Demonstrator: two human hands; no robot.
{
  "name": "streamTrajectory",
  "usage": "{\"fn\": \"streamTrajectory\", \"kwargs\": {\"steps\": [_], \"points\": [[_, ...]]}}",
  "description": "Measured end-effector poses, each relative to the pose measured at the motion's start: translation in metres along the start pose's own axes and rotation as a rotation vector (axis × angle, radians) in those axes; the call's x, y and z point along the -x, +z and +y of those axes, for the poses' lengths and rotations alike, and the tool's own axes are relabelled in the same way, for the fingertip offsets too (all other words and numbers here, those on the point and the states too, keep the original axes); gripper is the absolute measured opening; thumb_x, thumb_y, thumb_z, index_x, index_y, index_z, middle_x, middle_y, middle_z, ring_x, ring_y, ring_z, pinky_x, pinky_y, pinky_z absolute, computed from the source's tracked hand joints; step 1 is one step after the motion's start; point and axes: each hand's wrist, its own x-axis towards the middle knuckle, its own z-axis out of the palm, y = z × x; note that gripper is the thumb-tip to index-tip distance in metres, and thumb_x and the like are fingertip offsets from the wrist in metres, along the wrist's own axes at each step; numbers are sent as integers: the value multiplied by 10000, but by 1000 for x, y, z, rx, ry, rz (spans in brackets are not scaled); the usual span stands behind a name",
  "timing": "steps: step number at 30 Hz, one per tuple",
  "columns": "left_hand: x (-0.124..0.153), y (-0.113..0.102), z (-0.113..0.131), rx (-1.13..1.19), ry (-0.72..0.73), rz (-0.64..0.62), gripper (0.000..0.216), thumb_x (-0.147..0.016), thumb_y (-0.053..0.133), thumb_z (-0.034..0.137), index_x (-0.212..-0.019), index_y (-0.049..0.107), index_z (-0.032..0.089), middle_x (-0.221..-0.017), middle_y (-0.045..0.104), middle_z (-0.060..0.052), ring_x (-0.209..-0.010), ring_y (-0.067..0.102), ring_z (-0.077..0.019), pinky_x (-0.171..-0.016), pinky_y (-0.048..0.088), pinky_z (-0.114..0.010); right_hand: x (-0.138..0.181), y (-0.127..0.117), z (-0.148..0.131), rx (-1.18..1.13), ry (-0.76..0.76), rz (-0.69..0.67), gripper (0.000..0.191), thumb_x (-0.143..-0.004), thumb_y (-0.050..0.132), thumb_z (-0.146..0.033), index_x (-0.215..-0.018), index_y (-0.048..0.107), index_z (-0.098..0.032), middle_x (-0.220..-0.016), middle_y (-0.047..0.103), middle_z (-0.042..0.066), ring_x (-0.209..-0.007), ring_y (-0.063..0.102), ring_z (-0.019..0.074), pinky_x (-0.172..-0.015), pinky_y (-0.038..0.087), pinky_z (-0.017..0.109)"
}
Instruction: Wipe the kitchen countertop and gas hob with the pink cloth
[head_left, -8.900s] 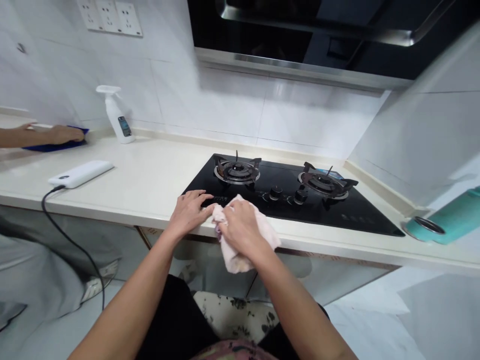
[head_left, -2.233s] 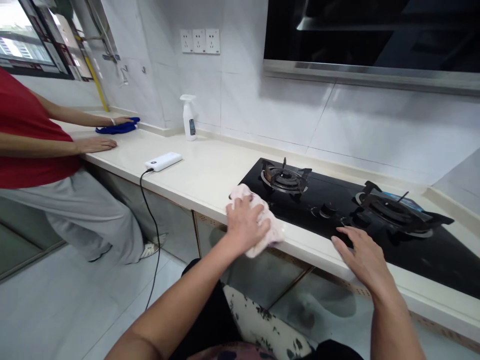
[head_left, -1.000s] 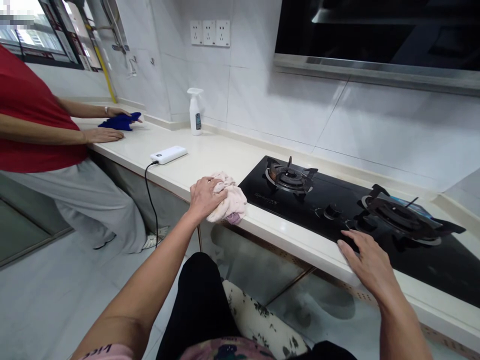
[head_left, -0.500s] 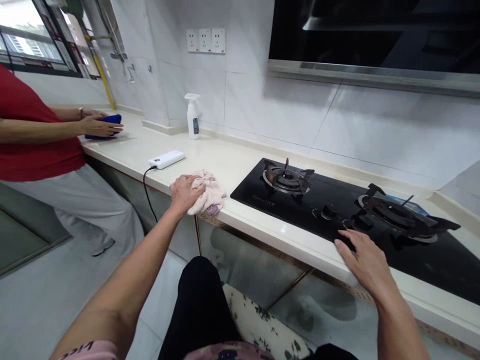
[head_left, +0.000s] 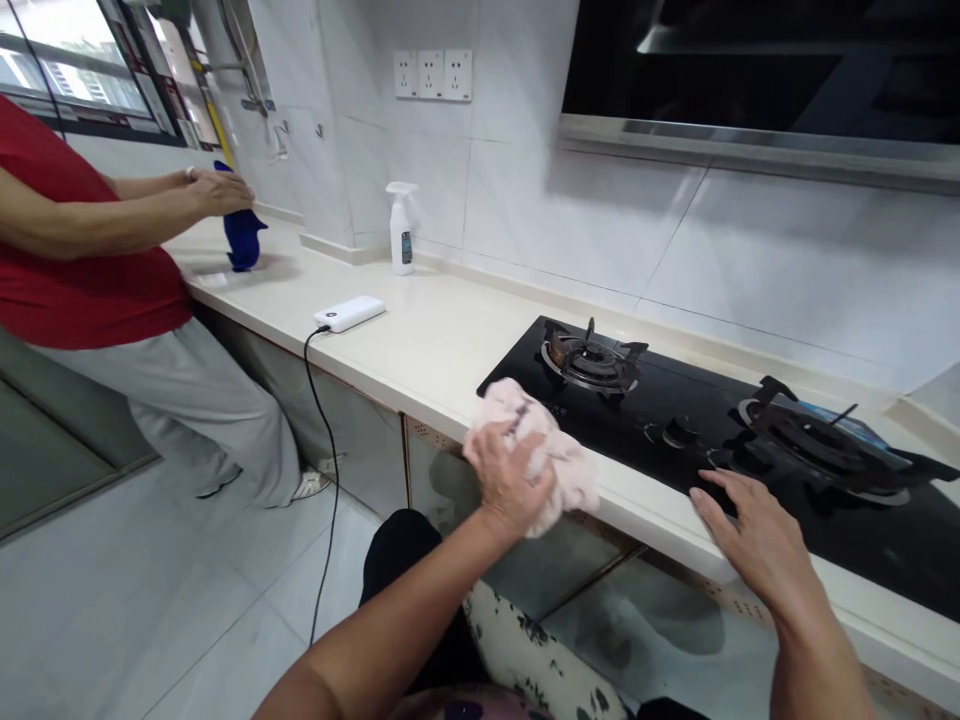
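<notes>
My left hand (head_left: 510,475) is closed on a pale pink cloth (head_left: 574,475), bunched over the front edge of the cream countertop (head_left: 420,370). Part of the cloth overlaps the near left corner of the black gas cooktop (head_left: 637,410). My right hand (head_left: 765,545) rests at the cooktop's front edge with fingers spread, holding nothing. Just beyond its fingertips are the control knobs (head_left: 681,432).
A white power bank (head_left: 350,313) with a black cable (head_left: 330,440) lies left on the counter. Behind it stands a white spray bottle (head_left: 401,235). At far left a person in red (head_left: 82,240) holds a blue cloth (head_left: 242,235). A range hood (head_left: 750,90) hangs above.
My left hand has slid the pink cloth rightwards along the counter edge to the cooktop corner. My right hand stays about where it was. The other person has lifted the blue cloth.
</notes>
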Motion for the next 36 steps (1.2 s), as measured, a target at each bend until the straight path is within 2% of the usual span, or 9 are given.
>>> {"fn": "streamTrajectory", "kwargs": {"steps": [4, 6, 9, 14, 19, 23, 27, 31, 36], "points": [[23, 26, 38, 109, 306, -160, 428, -894, 651, 582, -1283, 729, 423, -1436, 569, -124, -1311, 504, -403, -1134, 301, -731, -1, -1, 4, 3, -15, -4, 591, -987, 394, -684, -1252, 689, -246, -1354, 677, 121, -1286, 625, 350, -1113, 479, 560], [26, 31, 39, 141, 394, -192, 418, -902, 651, 601, -1287, 724, 453, -1422, 605, -113, -1294, 531, -393, -1133, 309, -729, -1, -1, 5, 1, -25, -2, 592, -990, 396, -676, -1256, 692, -238, -1344, 684, 127, -1284, 628, 348, -1109, 485, 559], [16, 28, 21, 181, 517, -257, 419, -883, 676, 637, -1257, 739, 461, -1379, 661, -92, -1272, 573, -350, -1142, 351, -640, -1, -1, 3, 3, -35, -7, 596, -1000, 384, -663, -1268, 688, -225, -1352, 680, 141, -1289, 625, 348, -1110, 487, 563], [-19, 13, -39, 166, 710, -390, 518, -758, 724, 771, -1153, 774, 441, -1291, 710, -78, -1227, 611, -297, -1129, 405, -498, 1, -2, -1, -11, -21, 1, 556, -1016, 387, -636, -1302, 673, -254, -1403, 652, 122, -1331, 598, 334, -1139, 462, 561], [-51, -8, -128, 64, 729, -136, 529, -693, 734, 832, -930, 745, 359, -1112, 699, -71, -1074, 632, -271, -994, 514, -469, 2, 2, -3, -21, -19, 13, 527, -1027, 395, -603, -1289, 676, -244, -1396, 658, 125, -1341, 589, 330, -1149, 446, 557], [-76, -47, -207, -18, 780, 119, 414, -777, 790, 646, -966, 687, 293, -1173, 643, -96, -1134, 611, -296, -1024, 515, -521, 1, 5, -4, -11, -10, 30, 524, -1026, 393, -592, -1281, 679, -234, -1389, 662, 129, -1332, 595, 330, -1153, 441, 552], [-95, -82, -252, -83, 664, 92, 380, -797, 790, 490, -1047, 646, 242, -1232, 596, -116, -1193, 589, -325, -1036, 524, -535, 0, 6, -8, 16, 10, 34, 541, -1028, 368, -595, -1274, 684, -231, -1376, 665, 126, -1319, 603, 328, -1152, 443, 538], [-98, -86, -251, -136, 512, 75, 430, -760, 739, 383, -1145, 632, 223, -1253, 575, -113, -1165, 568, -325, -1022, 510, -547, -1, 4, -12, 34, 14, 36, 532, -1028, 376, -589, -1272, 680, -228, -1375, 664, 130, -1306, 609, 329, -1140, 451, 543], [-83, -62, -208, -229, 412, 185, 505, -739, 731, 469, -1171, 691, 210, -1215, 587, -147, -1143, 553, -365, -993, 461, -543, -1, 3, -13, 49, 9, 35, 538, -1024, 372, -598, -1264, 674, -223, -1356, 668, 136, -1275, 622, 339, -1111, 467, 562]]}}
